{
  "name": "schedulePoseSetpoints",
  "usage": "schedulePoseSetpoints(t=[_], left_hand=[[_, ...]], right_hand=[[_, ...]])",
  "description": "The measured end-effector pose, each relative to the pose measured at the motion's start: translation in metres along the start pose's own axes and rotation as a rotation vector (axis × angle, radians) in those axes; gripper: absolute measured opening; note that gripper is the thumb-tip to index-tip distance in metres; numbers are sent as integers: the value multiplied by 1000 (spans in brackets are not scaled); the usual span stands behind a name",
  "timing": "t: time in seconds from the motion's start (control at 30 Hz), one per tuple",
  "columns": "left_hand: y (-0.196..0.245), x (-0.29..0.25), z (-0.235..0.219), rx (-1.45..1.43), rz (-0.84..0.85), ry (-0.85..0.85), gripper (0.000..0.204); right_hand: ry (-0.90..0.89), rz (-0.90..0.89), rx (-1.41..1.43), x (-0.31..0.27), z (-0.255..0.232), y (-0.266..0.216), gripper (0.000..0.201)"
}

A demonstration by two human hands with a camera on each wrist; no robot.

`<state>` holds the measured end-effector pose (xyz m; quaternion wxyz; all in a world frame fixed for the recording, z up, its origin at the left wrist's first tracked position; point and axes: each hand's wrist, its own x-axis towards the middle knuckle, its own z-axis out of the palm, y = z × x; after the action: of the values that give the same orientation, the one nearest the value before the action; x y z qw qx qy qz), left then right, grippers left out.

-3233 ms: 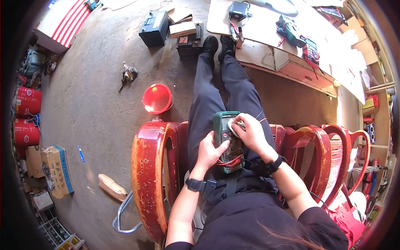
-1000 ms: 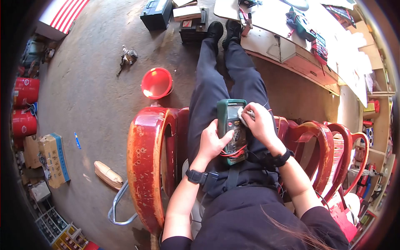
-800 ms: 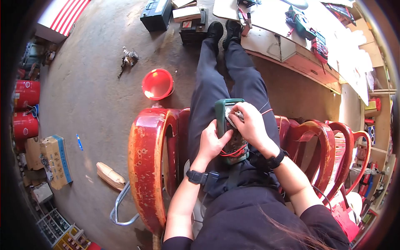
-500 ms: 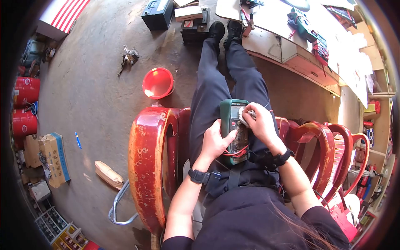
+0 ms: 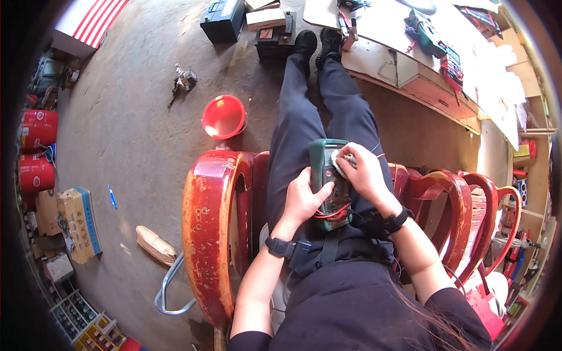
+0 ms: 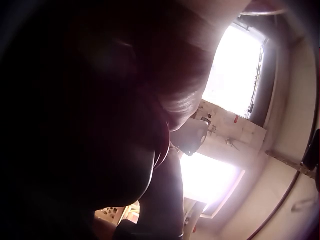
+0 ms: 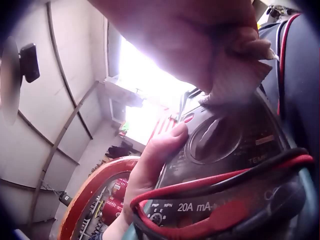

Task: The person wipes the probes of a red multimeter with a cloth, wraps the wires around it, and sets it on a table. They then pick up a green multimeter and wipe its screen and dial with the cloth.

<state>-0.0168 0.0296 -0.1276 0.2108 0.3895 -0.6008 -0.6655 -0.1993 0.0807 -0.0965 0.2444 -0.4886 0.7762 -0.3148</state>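
A green-cased multimeter (image 5: 319,161) rests on the person's lap. My left hand (image 5: 302,198) grips its left side, thumb on the front. My right hand (image 5: 367,175) pinches a crumpled white cloth (image 5: 338,164) against the upper part of the meter's face. In the right wrist view, the cloth (image 7: 237,80) touches the face above the round dial (image 7: 215,139), and red and black leads (image 7: 200,184) cross the lower part. The left wrist view is mostly dark, showing part of a hand (image 6: 185,80) up close.
Red wooden chair arms (image 5: 202,234) flank the lap. Ahead stand a red bucket (image 5: 224,117), a black battery (image 5: 222,20) and a white table (image 5: 380,35) with more meters. A cardboard box (image 5: 79,225) and a blue pen (image 5: 112,198) lie on the floor at left.
My right hand and the cloth have shifted back and forth across the top of the meter, now slightly left of half a second ago. My left hand keeps its grip.
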Motion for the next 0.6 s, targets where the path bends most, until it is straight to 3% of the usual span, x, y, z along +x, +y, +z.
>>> schedulePoseSetpoints(t=[0.17, 0.43, 0.6], left_hand=[[4, 1, 1, 77, -24, -18, 38], [-2, 0, -3, 11, 58, 66, 36], [4, 0, -3, 90, 16, 11, 39]], right_hand=[[23, 69, -3, -3, -2, 12, 18], [62, -44, -37, 1, 6, -7, 14], [12, 34, -10, -2, 2, 2, 17]])
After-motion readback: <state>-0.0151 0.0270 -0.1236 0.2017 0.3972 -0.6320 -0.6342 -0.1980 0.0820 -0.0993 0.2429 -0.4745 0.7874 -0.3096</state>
